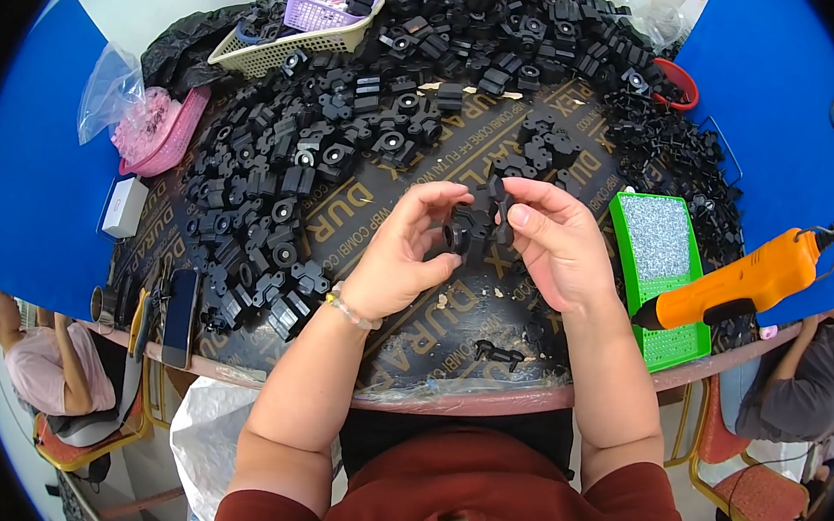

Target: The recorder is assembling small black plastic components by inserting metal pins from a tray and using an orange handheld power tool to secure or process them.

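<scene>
Above the middle of the table, my left hand point(393, 254) grips a black plastic housing point(456, 232) with a rounded end between thumb and fingers. Close beside it, my right hand point(567, 248) pinches a slim black plastic bracket point(500, 206) between thumb and forefinger. The two parts come very near each other; whether they touch I cannot tell. Several loose black housings point(332, 156) lie heaped to the left and beyond my hands. A small black clip-like piece point(500, 353) lies near the front edge, between my forearms.
An orange electric screwdriver point(754, 277) hangs at the right over a green tray point(619, 218) of small silvery screws. Small black pieces point(656, 147) pile up beyond it. A phone point(180, 318), white box point(125, 206), pink basket point(184, 134) and cream basket point(257, 57) stand at left. Blue panels point(776, 112) flank the table.
</scene>
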Demonstrator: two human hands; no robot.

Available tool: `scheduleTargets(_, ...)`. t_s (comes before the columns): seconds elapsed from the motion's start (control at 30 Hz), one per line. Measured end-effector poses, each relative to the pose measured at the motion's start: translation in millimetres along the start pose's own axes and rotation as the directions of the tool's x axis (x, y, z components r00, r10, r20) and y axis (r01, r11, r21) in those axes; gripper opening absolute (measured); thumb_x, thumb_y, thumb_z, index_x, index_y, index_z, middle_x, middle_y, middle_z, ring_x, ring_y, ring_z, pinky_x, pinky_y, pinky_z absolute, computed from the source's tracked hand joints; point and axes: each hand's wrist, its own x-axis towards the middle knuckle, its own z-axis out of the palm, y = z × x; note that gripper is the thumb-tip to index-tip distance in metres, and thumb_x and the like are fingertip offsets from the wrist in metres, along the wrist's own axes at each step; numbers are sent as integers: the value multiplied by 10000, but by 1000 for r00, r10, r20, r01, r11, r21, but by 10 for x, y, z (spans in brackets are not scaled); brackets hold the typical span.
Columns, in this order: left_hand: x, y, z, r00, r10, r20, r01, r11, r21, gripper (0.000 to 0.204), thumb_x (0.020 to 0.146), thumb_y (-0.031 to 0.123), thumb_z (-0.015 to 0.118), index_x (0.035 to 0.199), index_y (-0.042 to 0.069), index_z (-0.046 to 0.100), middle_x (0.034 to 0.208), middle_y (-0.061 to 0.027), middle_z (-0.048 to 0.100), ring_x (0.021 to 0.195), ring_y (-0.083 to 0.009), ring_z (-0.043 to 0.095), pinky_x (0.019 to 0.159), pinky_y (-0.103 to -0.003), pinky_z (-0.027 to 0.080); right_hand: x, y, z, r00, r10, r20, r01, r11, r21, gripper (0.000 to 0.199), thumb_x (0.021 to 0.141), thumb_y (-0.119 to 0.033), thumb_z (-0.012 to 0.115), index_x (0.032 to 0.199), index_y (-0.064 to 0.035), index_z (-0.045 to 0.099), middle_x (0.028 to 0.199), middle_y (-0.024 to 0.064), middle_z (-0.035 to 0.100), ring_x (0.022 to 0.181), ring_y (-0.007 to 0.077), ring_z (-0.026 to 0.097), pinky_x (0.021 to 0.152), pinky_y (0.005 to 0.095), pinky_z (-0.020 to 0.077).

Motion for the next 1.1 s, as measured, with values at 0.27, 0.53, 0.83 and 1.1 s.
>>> scheduleTargets(0.27,22,-71,-38,994,104,14,-105,974,201,752,760,-179,602,1432,105,417,1412,-101,477,1341,-214,460,1067,-362,460,20,29,-19,999,13,-34,-11,999,52,302,908,-4,710,1207,8,668,1092,64,689,971,122,653,905,276,533)
scheduleTargets(0.53,8,-113,6,966,257,2,-242,908,341,707,779,-167,548,1433,85,459,1417,-113,499,1341,-241,500,1068,-371,458,-13,25,38,1000,-14,-6,12,973,-230,296,895,34,702,1191,33,680,1076,87,704,939,123,647,884,262,530)
scheduleTargets(0.83,15,-105,-4,886,461,43,-434,795,423,725,748,-165,558,1431,66,478,1426,-173,517,1335,-337,518,1091,-400,437,-9,-48,59,986,159,55,-125,909,-398,659,858,-96,762,1447,15,488,1292,108,596,1000,120,610,877,270,513)
scheduleTargets(1.1,91,-201,-436,889,355,-289,315,-14,949,771,795,246,757,1489,115,447,1591,-297,248,1496,-459,199,1188,-586,198,120,212,8,827,-302,473,474,-75,-877,488,749,58,677,1209,-82,591,1215,133,553,1130,345,566,919,404,529)
